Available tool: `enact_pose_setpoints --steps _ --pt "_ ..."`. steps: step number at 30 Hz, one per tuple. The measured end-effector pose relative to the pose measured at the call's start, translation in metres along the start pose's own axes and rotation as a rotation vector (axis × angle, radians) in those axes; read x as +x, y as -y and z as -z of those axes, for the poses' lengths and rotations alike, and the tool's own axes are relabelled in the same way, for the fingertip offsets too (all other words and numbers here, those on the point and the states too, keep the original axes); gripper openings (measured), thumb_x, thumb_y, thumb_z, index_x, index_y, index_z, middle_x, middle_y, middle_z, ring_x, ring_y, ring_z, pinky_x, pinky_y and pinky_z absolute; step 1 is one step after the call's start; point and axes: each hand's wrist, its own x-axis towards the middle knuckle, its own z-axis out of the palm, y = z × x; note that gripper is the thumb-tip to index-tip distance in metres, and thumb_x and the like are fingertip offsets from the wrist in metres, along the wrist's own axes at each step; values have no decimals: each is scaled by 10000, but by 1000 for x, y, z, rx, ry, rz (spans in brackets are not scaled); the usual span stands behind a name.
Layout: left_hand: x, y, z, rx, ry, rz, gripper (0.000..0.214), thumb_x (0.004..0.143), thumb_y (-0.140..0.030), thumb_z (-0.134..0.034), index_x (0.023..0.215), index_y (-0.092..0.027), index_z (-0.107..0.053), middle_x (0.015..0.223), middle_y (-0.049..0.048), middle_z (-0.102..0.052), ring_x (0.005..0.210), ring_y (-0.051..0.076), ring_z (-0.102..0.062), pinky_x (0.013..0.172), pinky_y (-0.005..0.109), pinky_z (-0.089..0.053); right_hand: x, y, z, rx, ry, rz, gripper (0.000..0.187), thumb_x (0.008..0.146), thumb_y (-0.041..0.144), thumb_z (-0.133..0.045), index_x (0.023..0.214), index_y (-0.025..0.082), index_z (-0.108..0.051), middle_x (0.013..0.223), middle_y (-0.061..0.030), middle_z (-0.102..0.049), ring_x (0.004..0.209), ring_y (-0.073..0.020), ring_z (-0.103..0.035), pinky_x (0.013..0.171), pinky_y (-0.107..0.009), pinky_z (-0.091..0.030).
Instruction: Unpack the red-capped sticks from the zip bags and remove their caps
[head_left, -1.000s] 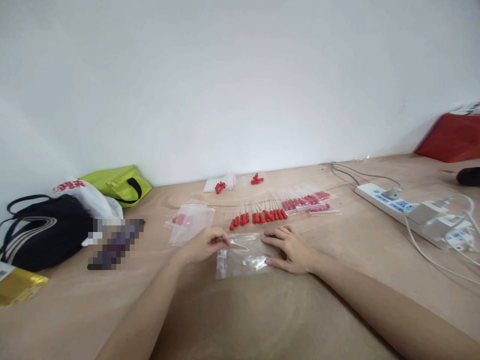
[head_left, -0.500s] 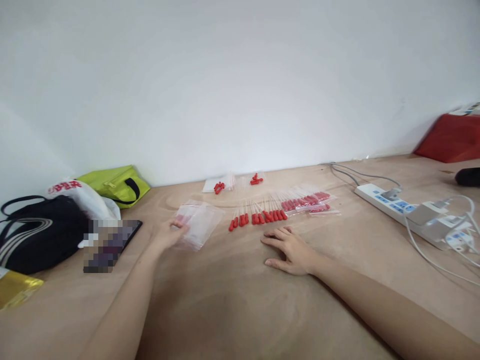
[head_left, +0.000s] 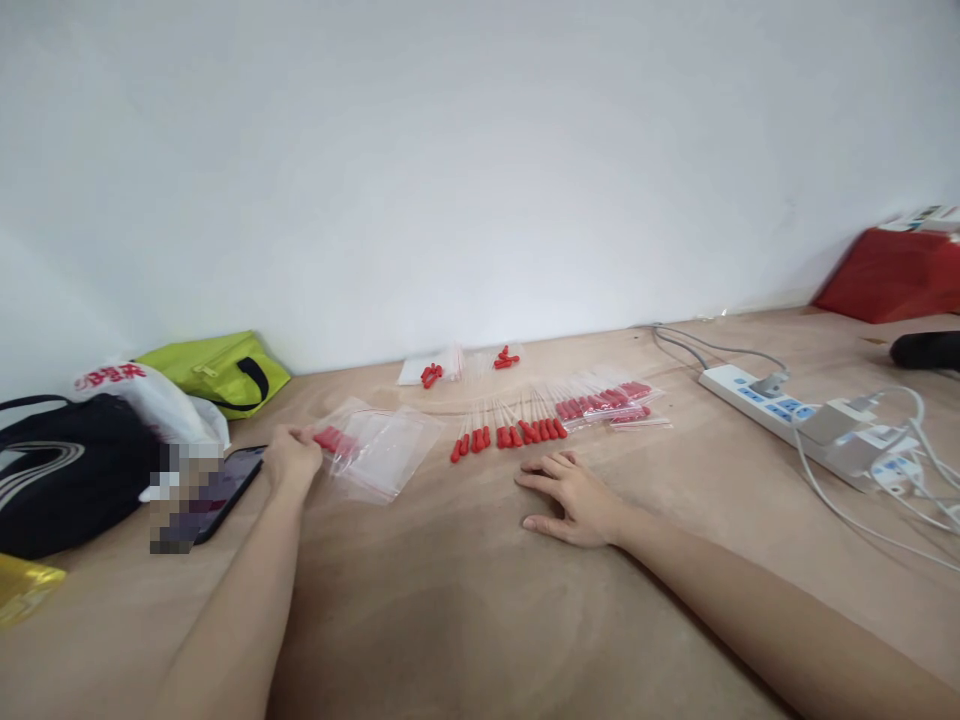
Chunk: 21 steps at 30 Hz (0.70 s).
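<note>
Just left of the left hand, a flat, black-edged phone (head_left: pixel 236 480) lies on a brown tabletop (head_left: pixel 420 620). The left hand (head_left: pixel 295 458) reaches the left edge of a clear plastic bag with red contents (head_left: pixel 335 441); whether its fingertips are pinched on the film cannot be told. Right of those fingers, clear plastic zip bags with red seal lines (head_left: pixel 394 450) overlap it; clinging film could drag several along at a pull. Farther right, thin white sticks with red bulbous heads (head_left: pixel 504 437) lie in a row beyond the right hand (head_left: pixel 566 497), which rests palm down, fingers loosely spread, gripping nothing visible; a careless sweep there could scatter the loose row. Clear bags packed with red-headed sticks (head_left: pixel 604 402) lie beyond that hand, toward its right.
</note>
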Motion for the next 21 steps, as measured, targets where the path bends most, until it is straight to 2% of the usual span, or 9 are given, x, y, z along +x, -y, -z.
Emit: enact_pose_setpoints --steps 3,6,7,9,11,12,15,18,21 --pt "-12 -16 11 34 -223 -8 55 805 -221 -411 827 -180 -380 932 45 -521 1007 255 -478 877 417 -344 0 0 -1 6 -1 -3 498 763 500 -517 1162 201 -518 1149 -97 -522 1014 -226 -480 886 -416 -329" --pt "-36 -37 12 2 -274 -104 98 838 -274 -384 874 -183 -387 999 48 -540 970 226 -512 846 352 -373 -1 -2 -5 33 -73 -17 471 781 451 -514 1182 206 -489 1142 -99 -517 1028 -225 -477 894 -421 -350" --pt "-47 -44 9 -67 -216 -183 110 830 -286 -405 872 -184 -394 993 52 -552 954 222 -525 821 335 -388 -1 -3 -7 47 -132 -29 475 790 426 -509 1206 203 -461 1150 -105 -505 1044 -224 -469 897 -417 -359" --pt "-75 -56 -1 -279 -37 -220 126 810 -313 -427 800 -194 -387 869 47 -581 839 198 -567 717 293 -430 -1 -5 -9 84 -290 -51 521 797 396 -506 1257 183 -387 1179 -126 -468 1086 -223 -443 906 -402 -375" --pt "-105 -67 -15 -495 307 -214 176 806 -366 -432 766 -205 -373 773 26 -595 743 172 -584 663 272 -448 -2 -6 -10 117 -435 -40 574 790 402 -519 1280 169 -333 1202 -139 -431 1123 -224 -414 925 -393 -376" --pt "-119 -71 -21 -549 428 -216 198 798 -381 -449 749 -206 -369 726 12 -592 722 163 -585 663 267 -450 -3 -7 -10 127 -479 -20 590 784 412 -524 1282 170 -322 1210 -140 -419 1136 -228 -403 936 -394 -371" --pt "-151 -83 -39 -642 772 -221 214 810 -385 -456 735 -201 -375 684 -4 -594 718 152 -597 673 270 -456 -4 -6 -6 126 -456 39 601 777 449 -523 1282 190 -325 1221 -136 -414 1150 -249 -395 943 -419 -360" --pt "-165 -92 -53 -680 849 -189 230 793 -377 -504 733 -195 -377 681 -11 -578 696 143 -591 637 258 -454 -3 -4 -3 104 -302 69 621 755 500 -536 1269 197 -361 1195 -132 -452 1122 -258 -423 923 -432 -364" --pt "-165 -98 -59 -751 881 -22 252 773 -357 -556 897 -192 -411 713 -21 -577 671 131 -593 625 260 -467 -1 -4 -5 92 -202 67 552 767 494 -529 1223 203 -422 1184 -127 -467 1108 -247 -436 908 -427 -371"
